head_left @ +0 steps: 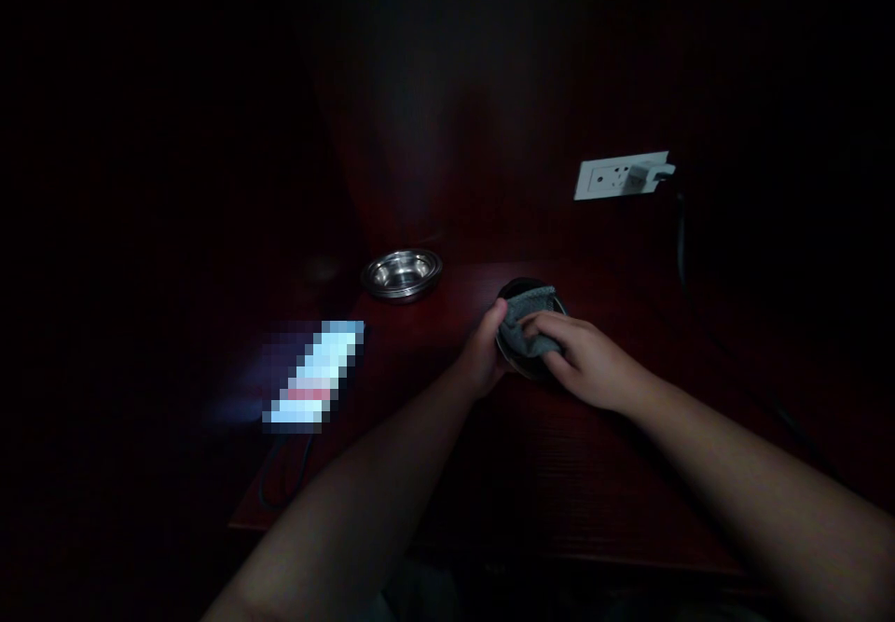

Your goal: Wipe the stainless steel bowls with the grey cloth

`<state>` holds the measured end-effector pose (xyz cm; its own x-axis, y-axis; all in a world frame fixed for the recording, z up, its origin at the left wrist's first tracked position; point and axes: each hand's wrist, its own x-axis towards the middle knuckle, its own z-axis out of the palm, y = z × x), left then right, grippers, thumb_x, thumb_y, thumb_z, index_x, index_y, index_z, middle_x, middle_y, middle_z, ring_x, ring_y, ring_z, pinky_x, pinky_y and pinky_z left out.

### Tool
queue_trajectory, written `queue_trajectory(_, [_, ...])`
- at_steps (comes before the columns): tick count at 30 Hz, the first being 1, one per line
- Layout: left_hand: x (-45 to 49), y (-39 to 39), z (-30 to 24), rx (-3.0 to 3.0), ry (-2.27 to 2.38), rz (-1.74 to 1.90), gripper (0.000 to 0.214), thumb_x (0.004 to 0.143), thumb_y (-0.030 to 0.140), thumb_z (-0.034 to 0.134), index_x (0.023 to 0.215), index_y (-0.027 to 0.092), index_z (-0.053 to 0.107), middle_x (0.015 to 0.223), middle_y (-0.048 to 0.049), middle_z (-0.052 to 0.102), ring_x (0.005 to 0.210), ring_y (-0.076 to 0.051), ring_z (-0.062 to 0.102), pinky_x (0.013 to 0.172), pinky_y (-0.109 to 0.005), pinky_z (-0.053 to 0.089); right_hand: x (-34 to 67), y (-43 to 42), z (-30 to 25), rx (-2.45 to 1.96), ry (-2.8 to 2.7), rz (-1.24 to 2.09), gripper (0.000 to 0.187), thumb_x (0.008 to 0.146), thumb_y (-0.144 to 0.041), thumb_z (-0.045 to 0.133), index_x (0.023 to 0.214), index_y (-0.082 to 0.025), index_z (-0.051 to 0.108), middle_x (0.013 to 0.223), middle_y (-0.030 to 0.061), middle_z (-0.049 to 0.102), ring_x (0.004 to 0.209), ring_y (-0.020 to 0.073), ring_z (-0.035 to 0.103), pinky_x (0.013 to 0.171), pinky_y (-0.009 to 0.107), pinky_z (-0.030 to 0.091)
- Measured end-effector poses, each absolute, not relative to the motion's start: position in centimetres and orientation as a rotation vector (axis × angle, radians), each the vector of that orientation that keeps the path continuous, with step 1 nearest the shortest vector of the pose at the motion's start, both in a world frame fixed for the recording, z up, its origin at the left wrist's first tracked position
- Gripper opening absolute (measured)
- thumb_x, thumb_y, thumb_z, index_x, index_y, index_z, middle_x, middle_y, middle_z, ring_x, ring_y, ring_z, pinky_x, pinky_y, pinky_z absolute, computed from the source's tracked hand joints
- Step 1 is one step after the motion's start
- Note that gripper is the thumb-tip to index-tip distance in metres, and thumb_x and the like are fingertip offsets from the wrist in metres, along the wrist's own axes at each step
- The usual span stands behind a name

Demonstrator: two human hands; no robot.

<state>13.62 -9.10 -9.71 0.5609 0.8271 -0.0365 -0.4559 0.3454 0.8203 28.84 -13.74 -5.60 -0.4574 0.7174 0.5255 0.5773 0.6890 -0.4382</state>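
Note:
The room is very dark. My left hand (pixel 484 353) grips the left rim of a round dark metal dish (pixel 542 291) that stands tilted on a dark red wooden table (pixel 594 473). My right hand (pixel 584 359) presses a grey cloth (pixel 526 324) against the inside of that dish, fingers curled over the cloth. Most of the dish is hidden behind the cloth and my hands.
A shiny steel bowl (pixel 402 273) sits on the table at the back left. A lit, blurred phone screen (pixel 314 376) lies to the left, with a cable near it. A white wall socket (pixel 619 176) holds a plug, and its dark cord (pixel 681 240) runs down the right.

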Motion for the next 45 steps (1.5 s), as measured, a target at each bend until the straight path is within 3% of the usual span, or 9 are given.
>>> queue_trajectory(4, [13.6, -9.2, -9.7, 0.856, 0.502, 0.868, 0.063, 0.083, 0.066, 0.045, 0.118, 0.017, 0.064, 0.115, -0.0130, 0.069, 0.114, -0.033, 0.061, 0.095, -0.049, 0.046, 29.7, -13.3, -5.2, -1.293, -1.860, 0.199, 0.012, 0.086, -0.016, 0.045, 0.095, -0.023, 0.046, 0.074, 0.0009, 0.058, 0.064, 0.0189, 0.058, 0.061, 0.032, 0.045])
queue_trajectory(7, [13.5, -9.3, -9.7, 0.867, 0.472, 0.872, 0.064, 0.083, 0.066, 0.045, 0.120, 0.016, 0.062, 0.118, -0.0148, 0.068, 0.117, -0.035, 0.059, 0.097, -0.052, 0.044, 30.8, -12.4, -5.1, -1.389, -1.643, 0.169, 0.007, 0.086, -0.022, 0.048, 0.091, -0.024, 0.045, 0.073, 0.0003, 0.054, 0.064, 0.0188, 0.056, 0.059, 0.032, 0.044])
queue_trajectory(13, [13.4, -9.5, -9.6, 0.861, 0.489, 0.903, 0.067, 0.082, 0.067, 0.048, 0.119, 0.013, 0.063, 0.116, -0.0182, 0.068, 0.116, -0.037, 0.059, 0.095, -0.053, 0.045, 32.3, -12.3, -4.7, -1.217, -1.198, -0.218, 0.017, 0.084, -0.017, 0.049, 0.100, -0.021, 0.049, 0.091, 0.0086, 0.058, 0.085, 0.0254, 0.060, 0.077, 0.042, 0.049])
queue_trajectory(17, [13.4, -9.3, -9.5, 0.820, 0.499, 0.911, 0.064, 0.083, 0.064, 0.048, 0.122, 0.014, 0.061, 0.118, -0.0167, 0.067, 0.116, -0.035, 0.059, 0.095, -0.051, 0.046, 31.1, -13.6, -4.4, -1.028, -1.606, -0.471, 0.035, 0.075, -0.005, 0.049, 0.106, -0.020, 0.057, 0.102, 0.0112, 0.064, 0.103, 0.0291, 0.060, 0.091, 0.047, 0.049])
queue_trajectory(20, [13.3, -9.2, -9.4, 0.789, 0.498, 0.907, 0.062, 0.086, 0.064, 0.043, 0.123, 0.017, 0.062, 0.116, -0.0135, 0.069, 0.114, -0.032, 0.061, 0.095, -0.049, 0.047, 29.4, -14.1, -4.9, -0.959, -2.192, -0.288, 0.036, 0.075, -0.002, 0.048, 0.102, -0.020, 0.063, 0.104, 0.0097, 0.069, 0.115, 0.0288, 0.058, 0.102, 0.051, 0.044])
queue_trajectory(22, [13.3, -9.1, -9.2, 0.782, 0.492, 0.890, 0.063, 0.087, 0.064, 0.039, 0.119, 0.016, 0.064, 0.113, -0.0130, 0.070, 0.112, -0.031, 0.062, 0.094, -0.047, 0.047, 28.5, -14.1, -5.4, -0.962, -2.419, -0.048, 0.032, 0.076, -0.003, 0.047, 0.098, -0.018, 0.066, 0.098, 0.0108, 0.071, 0.109, 0.0272, 0.063, 0.097, 0.047, 0.050])
queue_trajectory(29, [13.3, -9.3, -9.0, 0.829, 0.461, 0.845, 0.066, 0.086, 0.066, 0.037, 0.114, 0.014, 0.067, 0.110, -0.0141, 0.071, 0.108, -0.031, 0.063, 0.093, -0.047, 0.047, 29.1, -14.0, -5.7, -0.969, -2.392, 0.310, 0.041, 0.079, -0.004, 0.045, 0.111, -0.019, 0.065, 0.119, 0.0087, 0.069, 0.112, 0.0223, 0.064, 0.101, 0.041, 0.049])
queue_trajectory(36, [13.2, -9.7, -9.1, 0.914, 0.470, 0.826, 0.064, 0.084, 0.068, 0.041, 0.113, 0.017, 0.066, 0.105, -0.0123, 0.072, 0.106, -0.031, 0.064, 0.092, -0.046, 0.046, 29.0, -14.2, -6.0, -0.969, -2.320, 0.196, 0.050, 0.079, -0.013, 0.055, 0.129, -0.015, 0.054, 0.137, 0.0166, 0.053, 0.128, 0.0288, 0.051, 0.109, 0.050, 0.040])
queue_trajectory(45, [13.3, -9.4, -9.6, 0.912, 0.481, 0.807, 0.052, 0.084, 0.058, 0.048, 0.108, 0.018, 0.068, 0.094, -0.0091, 0.073, 0.091, -0.027, 0.066, 0.086, -0.041, 0.047, 28.1, -14.1, -6.0, -1.180, -2.283, -0.013, 0.039, 0.079, -0.020, 0.059, 0.117, -0.019, 0.061, 0.124, 0.0142, 0.054, 0.115, 0.0313, 0.053, 0.097, 0.048, 0.047])
